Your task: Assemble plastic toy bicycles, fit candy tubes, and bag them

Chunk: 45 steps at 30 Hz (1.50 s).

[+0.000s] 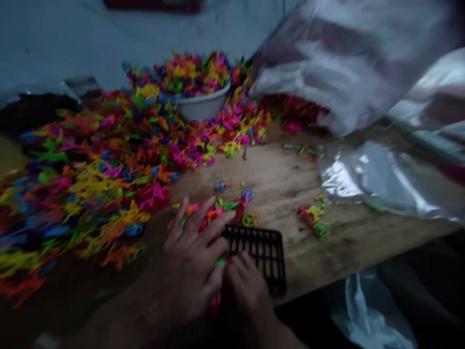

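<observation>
My left hand (198, 247) is spread, palm down, over a few small colourful plastic pieces (218, 211) near the table's front edge. Close beside it, my right hand (247, 278) has its fingers bent at the left part of a black slatted rack (274, 257). Bits of green and pink show between and below the hands; whether the right fingers grip them is hidden by blur. Just behind the rack lies a green ring-shaped piece (249, 220).
A large heap of bright plastic pieces (109, 179) covers the left, with a full white bowl (203, 105) behind. Clear plastic bags (385, 179) lie at the right; a big filled bag (345, 63) stands behind. A small cluster (312, 215) lies right of the rack.
</observation>
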Available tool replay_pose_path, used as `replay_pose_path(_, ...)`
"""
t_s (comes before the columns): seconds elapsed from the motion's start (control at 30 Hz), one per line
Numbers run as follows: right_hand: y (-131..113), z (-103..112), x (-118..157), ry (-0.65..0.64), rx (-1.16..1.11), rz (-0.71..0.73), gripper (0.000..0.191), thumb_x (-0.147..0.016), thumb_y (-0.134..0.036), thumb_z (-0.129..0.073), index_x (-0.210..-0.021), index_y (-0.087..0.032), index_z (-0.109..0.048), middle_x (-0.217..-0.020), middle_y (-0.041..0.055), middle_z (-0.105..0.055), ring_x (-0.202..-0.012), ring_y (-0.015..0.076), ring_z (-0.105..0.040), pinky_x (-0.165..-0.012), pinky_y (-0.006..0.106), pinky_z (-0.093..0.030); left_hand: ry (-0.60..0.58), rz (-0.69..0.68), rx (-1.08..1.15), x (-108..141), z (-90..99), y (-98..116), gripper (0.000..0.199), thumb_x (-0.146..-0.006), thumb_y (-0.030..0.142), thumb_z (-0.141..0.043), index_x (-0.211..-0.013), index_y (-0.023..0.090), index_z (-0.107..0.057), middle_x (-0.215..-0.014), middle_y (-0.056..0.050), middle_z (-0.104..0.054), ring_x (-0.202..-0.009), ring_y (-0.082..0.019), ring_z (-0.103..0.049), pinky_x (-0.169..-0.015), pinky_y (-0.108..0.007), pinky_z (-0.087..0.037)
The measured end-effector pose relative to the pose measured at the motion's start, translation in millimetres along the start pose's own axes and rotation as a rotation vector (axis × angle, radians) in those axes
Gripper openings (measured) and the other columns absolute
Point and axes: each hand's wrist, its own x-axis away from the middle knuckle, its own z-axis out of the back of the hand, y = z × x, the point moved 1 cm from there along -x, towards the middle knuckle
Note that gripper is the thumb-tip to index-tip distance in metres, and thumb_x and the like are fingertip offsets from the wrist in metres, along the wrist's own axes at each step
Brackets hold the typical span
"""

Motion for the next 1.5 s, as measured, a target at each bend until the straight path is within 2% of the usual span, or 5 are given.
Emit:
replay_pose_path(0.17, 35, -5, 2, -0.019, -0.081, 0.104, 0.016, -0.094, -0.022, -0.038, -0.093, -0.020, -0.053, -0.072, 0.0019, -0.063, -0.063, 0.0133, -0.056, -0.061, 0.023, -0.048, 0.151, -0.127, -0.220, 1, -15.2, -11, 0.027, -0.079, 0.038, -0.056, -0.104, 0.033, -0.062, -0.143, 0.008, -0.039, -0.136, -0.025, -0.025, -0.114, -0.044, 0.007)
replay_pose_path(0.4, 106, 77, -68, -0.300, 0.078, -0.116, 0.024, -0.092, -0.014, -0.039, -0.095, -0.019, -0.062, -0.086, 0.0047, -0.064, -0.078, 0.0138, -0.059, -0.069, 0.023, -0.046, 0.245, -0.085, -0.273, -8, 6.2, -12, 0.052, -0.082, 0.057, -0.045, -0.125, 0.028, -0.051, -0.141, -0.005, -0.043, -0.131, -0.030, -0.034, -0.110, -0.056, -0.010)
replay_pose_path(0.6, 190, 53, -159, -0.426, 0.376, 0.058, 0.021, -0.088, -0.017, -0.049, -0.105, -0.015, -0.061, -0.098, 0.0101, -0.063, -0.087, 0.0187, -0.056, -0.079, 0.032, -0.042, 0.033, 0.042, -0.241, -108, 44.1, -53, 0.031, -0.086, 0.030, -0.045, -0.110, 0.018, -0.060, -0.112, -0.011, -0.064, -0.107, -0.025, -0.057, -0.094, -0.040, -0.042)
replay_pose_path(1.07, 232, 21, -186, -0.527, 0.484, 0.191, 0.018, -0.086, -0.017, -0.047, -0.102, -0.014, -0.054, -0.100, 0.0081, -0.058, -0.096, 0.0205, -0.049, -0.094, 0.036, -0.035, -0.090, 0.152, -0.275, -314, -45.5, -132, 0.030, -0.088, 0.036, -0.052, -0.108, 0.015, -0.057, -0.110, -0.008, -0.058, -0.101, -0.021, -0.056, -0.086, -0.042, -0.047)
replay_pose_path(1.5, 303, 31, -264, -0.566, 0.507, -0.036, 0.015, -0.083, -0.016, -0.049, -0.092, -0.017, -0.061, -0.098, 0.0108, -0.059, -0.076, 0.0178, -0.056, -0.062, 0.027, -0.030, -0.262, -0.050, -0.222, -261, -27.4, -158, 0.030, -0.071, 0.014, -0.050, -0.097, 0.016, -0.064, -0.099, -0.010, -0.059, -0.094, -0.023, -0.055, -0.084, -0.033, -0.044)
